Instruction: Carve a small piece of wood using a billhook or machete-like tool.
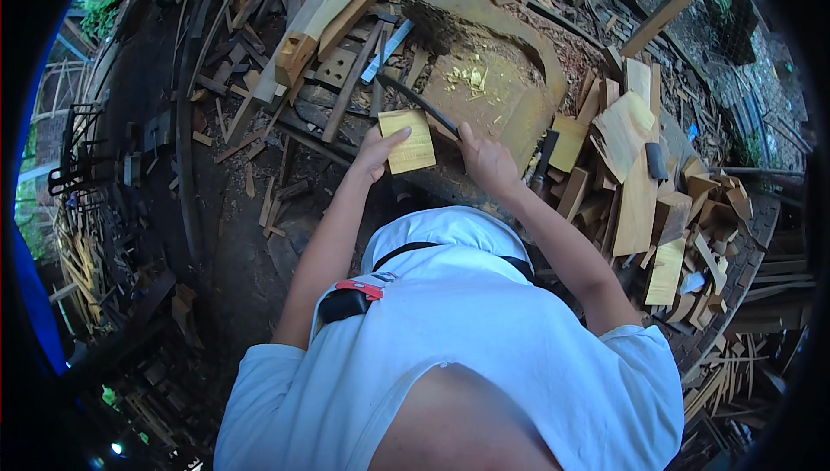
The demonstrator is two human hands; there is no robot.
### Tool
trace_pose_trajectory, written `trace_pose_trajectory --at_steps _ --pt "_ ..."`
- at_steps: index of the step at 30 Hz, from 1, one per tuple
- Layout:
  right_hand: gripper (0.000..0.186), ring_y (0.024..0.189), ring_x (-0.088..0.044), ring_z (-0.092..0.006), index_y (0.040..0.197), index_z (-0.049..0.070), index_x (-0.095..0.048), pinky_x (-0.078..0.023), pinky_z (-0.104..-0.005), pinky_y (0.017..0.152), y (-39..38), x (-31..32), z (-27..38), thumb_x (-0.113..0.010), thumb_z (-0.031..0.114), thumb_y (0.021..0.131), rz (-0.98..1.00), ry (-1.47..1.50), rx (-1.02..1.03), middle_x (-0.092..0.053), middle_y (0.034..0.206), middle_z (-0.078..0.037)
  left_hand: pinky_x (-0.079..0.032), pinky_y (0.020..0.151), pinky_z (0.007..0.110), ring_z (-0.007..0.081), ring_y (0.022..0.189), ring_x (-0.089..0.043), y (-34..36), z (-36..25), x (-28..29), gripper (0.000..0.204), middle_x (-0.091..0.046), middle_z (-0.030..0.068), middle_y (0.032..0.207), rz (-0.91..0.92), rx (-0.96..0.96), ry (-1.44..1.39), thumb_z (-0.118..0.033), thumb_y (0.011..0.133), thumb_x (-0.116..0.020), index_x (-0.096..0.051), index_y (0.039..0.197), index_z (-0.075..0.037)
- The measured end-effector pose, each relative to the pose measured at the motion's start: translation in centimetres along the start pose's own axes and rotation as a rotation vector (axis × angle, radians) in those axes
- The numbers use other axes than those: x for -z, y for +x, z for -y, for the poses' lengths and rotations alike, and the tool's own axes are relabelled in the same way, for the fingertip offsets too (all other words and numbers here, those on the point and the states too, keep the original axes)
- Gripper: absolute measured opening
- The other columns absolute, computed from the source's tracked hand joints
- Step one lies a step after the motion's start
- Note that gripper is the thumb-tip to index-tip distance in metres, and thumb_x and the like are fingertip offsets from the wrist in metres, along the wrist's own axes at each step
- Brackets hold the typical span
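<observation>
My left hand (378, 153) grips a small rectangular piece of pale yellow wood (406, 149) by its left side, thumb on its face. My right hand (484, 160) is closed on the handle end of a long dark blade (419, 102), which slants up and leftward just beyond the wood piece; whether they touch I cannot tell. Behind both hands is a worn, dusty wooden work block (484, 116) with pale yellow chips (469, 77) scattered on it. A light blue-grey strip (386, 51) lies near the blade's far end.
Offcuts and boards (631, 194) are heaped at the right, with a dark tool (545, 160) at their near side. Long planks (320, 12) lie at the upper left. The dark, littered ground (225, 220) extends at the left. A leaning post (666, 8) stands at the upper right.
</observation>
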State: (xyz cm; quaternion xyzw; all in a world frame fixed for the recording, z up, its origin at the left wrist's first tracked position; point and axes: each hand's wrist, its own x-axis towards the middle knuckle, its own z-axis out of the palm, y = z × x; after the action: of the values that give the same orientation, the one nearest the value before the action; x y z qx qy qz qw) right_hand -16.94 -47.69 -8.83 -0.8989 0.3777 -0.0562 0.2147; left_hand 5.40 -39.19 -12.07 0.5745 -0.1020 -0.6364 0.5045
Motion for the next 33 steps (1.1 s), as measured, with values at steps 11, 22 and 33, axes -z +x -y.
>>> trace_pose_trajectory --at_steps 11,22,33 --pt "0.018 0.062 -0.061 -0.0444 0.105 0.007 -0.041 -0.046 -0.0539 0.054 0.5 1.5 0.9 -0.047 0.024 0.098 -0.010 0.090 0.022 -0.061 0.065 -0.022 -0.055 0.091 0.038 0.0228 0.107 -0.064 0.3 1.3 0.9 0.042 -0.063 0.0095 0.119 0.022 -0.006 -0.086 -0.013 0.091 -0.066 -0.052 0.130 -0.004" --pt "0.018 0.059 -0.065 -0.0384 0.111 0.008 -0.047 -0.052 -0.0512 0.052 0.9 -2.1 -0.4 -0.040 0.014 0.095 0.017 -0.082 0.012 -0.065 0.068 -0.017 -0.055 0.089 0.037 0.0224 0.106 -0.065 0.6 1.1 0.7 0.039 -0.063 0.0091 0.118 0.008 -0.018 -0.077 -0.013 0.091 -0.066 -0.054 0.127 -0.003" --pt "0.020 0.076 -0.066 -0.0436 0.114 0.011 -0.045 -0.051 -0.0546 0.065 1.2 -2.4 -2.4 -0.042 0.021 0.096 0.022 0.127 0.016 -0.067 0.085 -0.022 -0.046 0.101 0.039 0.0192 0.117 -0.057 -3.4 1.0 1.6 0.054 -0.058 0.0029 0.124 0.348 -0.051 -0.331 -0.025 0.087 -0.073 -0.048 0.133 -0.011"
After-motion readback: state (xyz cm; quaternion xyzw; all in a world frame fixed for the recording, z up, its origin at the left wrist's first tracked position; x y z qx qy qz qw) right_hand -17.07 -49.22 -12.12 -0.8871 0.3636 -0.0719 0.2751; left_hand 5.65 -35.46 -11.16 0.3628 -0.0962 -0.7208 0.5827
